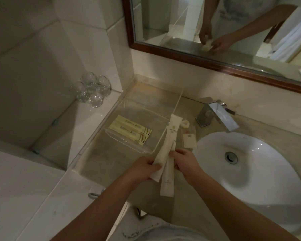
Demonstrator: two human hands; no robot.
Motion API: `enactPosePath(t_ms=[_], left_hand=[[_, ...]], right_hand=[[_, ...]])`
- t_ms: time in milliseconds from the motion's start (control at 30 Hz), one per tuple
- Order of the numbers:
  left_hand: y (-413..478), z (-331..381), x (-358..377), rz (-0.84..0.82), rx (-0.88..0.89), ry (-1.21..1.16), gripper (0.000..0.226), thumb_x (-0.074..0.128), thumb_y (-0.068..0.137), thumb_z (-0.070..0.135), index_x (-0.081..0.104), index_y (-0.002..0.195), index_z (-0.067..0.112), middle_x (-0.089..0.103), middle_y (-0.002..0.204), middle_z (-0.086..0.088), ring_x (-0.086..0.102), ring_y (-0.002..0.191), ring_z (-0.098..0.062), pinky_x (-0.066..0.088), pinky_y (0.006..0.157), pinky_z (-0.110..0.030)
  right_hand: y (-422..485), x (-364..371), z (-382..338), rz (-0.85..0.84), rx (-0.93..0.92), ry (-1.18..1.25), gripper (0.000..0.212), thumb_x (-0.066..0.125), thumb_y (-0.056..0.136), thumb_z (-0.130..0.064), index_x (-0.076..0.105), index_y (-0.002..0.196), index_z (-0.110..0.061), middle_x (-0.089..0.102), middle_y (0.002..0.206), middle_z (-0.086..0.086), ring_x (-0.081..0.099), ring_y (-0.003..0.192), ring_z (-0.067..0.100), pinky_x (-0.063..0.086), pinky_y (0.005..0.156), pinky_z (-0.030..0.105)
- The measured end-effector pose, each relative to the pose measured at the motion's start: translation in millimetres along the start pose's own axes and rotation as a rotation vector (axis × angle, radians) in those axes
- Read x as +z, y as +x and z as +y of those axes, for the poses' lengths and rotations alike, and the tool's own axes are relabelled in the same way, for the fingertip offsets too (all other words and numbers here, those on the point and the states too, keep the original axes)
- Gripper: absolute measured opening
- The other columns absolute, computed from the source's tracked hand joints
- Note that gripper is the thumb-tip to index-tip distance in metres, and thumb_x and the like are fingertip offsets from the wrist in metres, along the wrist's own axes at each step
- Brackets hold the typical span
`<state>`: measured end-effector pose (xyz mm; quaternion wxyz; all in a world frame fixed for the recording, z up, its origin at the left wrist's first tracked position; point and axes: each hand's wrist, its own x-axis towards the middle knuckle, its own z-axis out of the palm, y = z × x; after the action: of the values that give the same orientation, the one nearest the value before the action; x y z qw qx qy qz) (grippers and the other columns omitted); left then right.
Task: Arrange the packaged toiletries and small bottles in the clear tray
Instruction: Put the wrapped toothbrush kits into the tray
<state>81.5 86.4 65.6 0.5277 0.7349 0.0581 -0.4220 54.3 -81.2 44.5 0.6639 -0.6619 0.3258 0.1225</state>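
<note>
A clear tray [142, 101] sits on the stone counter against the left wall. Two cream packets [129, 130] with printed ends lie side by side in its near left part. My left hand [146, 168] grips a long white packet [165, 145] that points up over the tray's right rim. My right hand [184, 162] pinches a second long white packet [167, 181] that hangs down toward me. The two packets overlap between my hands. On the counter to the right of the tray lie a small bottle with a white cap [186, 125] and a small cream sachet [189, 140].
A white round basin [268, 171] fills the right side, with a chrome tap [215, 113] behind it. Several upturned glasses [91, 89] stand on the tiled ledge at the left. A wood-framed mirror [181, 53] hangs above the counter.
</note>
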Motion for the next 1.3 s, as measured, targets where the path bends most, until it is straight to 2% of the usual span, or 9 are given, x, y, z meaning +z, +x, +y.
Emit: enactPosePath(t_ms=[233, 433, 567, 667, 733, 833, 933, 1167, 1300], left_hand=[[1.8, 1.4, -37.5, 0.107, 0.036, -0.183, 0.015, 0.062, 0.09, 0.021, 0.072, 0.099, 0.014, 0.075, 0.099, -0.007, 0.071, 0.091, -0.024, 0.057, 0.086, -0.044], [8.8, 2.9, -68.4, 0.144, 0.033, -0.251, 0.009, 0.061, 0.089, 0.013, 0.068, 0.093, 0.011, 0.072, 0.091, -0.012, 0.068, 0.077, -0.021, 0.056, 0.067, -0.034], [20.1, 9.4, -88.0, 0.121, -0.044, -0.437, 0.012, 0.057, 0.09, 0.006, 0.065, 0.098, 0.008, 0.07, 0.09, -0.01, 0.066, 0.073, -0.018, 0.052, 0.048, -0.025], [33.1, 10.5, -100.3, 0.082, -0.096, -0.55, 0.021, 0.062, 0.087, 0.007, 0.065, 0.107, 0.005, 0.072, 0.104, -0.014, 0.068, 0.093, -0.027, 0.058, 0.071, -0.037], [41.9, 11.0, -104.9, 0.072, -0.121, -0.584, 0.021, 0.066, 0.084, 0.009, 0.066, 0.105, 0.006, 0.072, 0.104, -0.015, 0.068, 0.096, -0.029, 0.056, 0.081, -0.041], [57.4, 17.2, -106.0, 0.108, -0.152, -0.657, 0.014, 0.068, 0.083, 0.008, 0.067, 0.096, 0.009, 0.073, 0.097, -0.013, 0.068, 0.087, -0.026, 0.054, 0.074, -0.035], [76.9, 27.1, -101.8, 0.173, -0.187, -0.708, 0.01, 0.07, 0.082, 0.008, 0.066, 0.091, 0.01, 0.071, 0.089, -0.012, 0.066, 0.077, -0.023, 0.053, 0.059, -0.029], [115.7, 56.9, -83.7, 0.301, -0.249, -0.887, 0.016, 0.071, 0.08, -0.002, 0.058, 0.082, 0.007, 0.064, 0.087, -0.014, 0.061, 0.068, -0.021, 0.053, 0.044, -0.026], [124.5, 65.9, -64.7, 0.333, -0.253, -0.888, 0.019, 0.071, 0.078, -0.004, 0.063, 0.093, 0.004, 0.067, 0.089, -0.014, 0.062, 0.068, -0.023, 0.059, 0.06, -0.035]], right_hand=[[10.8, 26.4, -31.4, 0.028, 0.021, 0.031, 0.015, 0.064, 0.089, -0.025, 0.069, 0.097, -0.014, 0.073, 0.096, 0.008, 0.07, 0.09, 0.026, 0.057, 0.087, 0.045], [13.8, 54.1, -54.6, 0.011, 0.037, 0.091, 0.016, 0.061, 0.093, -0.018, 0.067, 0.101, -0.007, 0.07, 0.089, 0.009, 0.067, 0.079, 0.022, 0.054, 0.066, 0.033], [28.2, 78.5, -62.6, 0.03, 0.059, 0.024, 0.017, 0.062, 0.092, -0.021, 0.069, 0.102, -0.009, 0.074, 0.094, 0.011, 0.072, 0.084, 0.026, 0.06, 0.078, 0.042], [40.7, 98.7, -69.4, 0.033, 0.055, -0.09, 0.017, 0.062, 0.09, -0.026, 0.071, 0.099, -0.014, 0.075, 0.094, 0.009, 0.073, 0.086, 0.026, 0.059, 0.082, 0.047], [47.4, 110.3, -76.6, 0.046, 0.022, -0.191, 0.018, 0.06, 0.091, -0.028, 0.072, 0.097, -0.016, 0.075, 0.09, 0.006, 0.071, 0.08, 0.023, 0.059, 0.071, 0.04], [57.8, 119.3, -87.7, 0.087, 0.012, -0.324, 0.018, 0.057, 0.09, -0.025, 0.072, 0.096, -0.016, 0.074, 0.086, 0.005, 0.07, 0.075, 0.02, 0.056, 0.061, 0.034], [68.4, 115.5, -95.8, 0.137, -0.013, -0.489, 0.024, 0.051, 0.085, -0.013, 0.074, 0.095, -0.012, 0.074, 0.088, 0.014, 0.071, 0.082, 0.029, 0.059, 0.071, 0.045], [104.3, 96.2, -127.9, 0.229, -0.142, -0.663, 0.018, 0.062, 0.083, -0.013, 0.067, 0.1, -0.016, 0.069, 0.088, 0.004, 0.066, 0.081, 0.022, 0.055, 0.072, 0.036], [111.6, 82.3, -137.2, 0.235, -0.181, -0.704, 0.013, 0.06, 0.084, -0.013, 0.064, 0.094, -0.02, 0.067, 0.086, 0.004, 0.062, 0.073, 0.019, 0.047, 0.059, 0.026]])
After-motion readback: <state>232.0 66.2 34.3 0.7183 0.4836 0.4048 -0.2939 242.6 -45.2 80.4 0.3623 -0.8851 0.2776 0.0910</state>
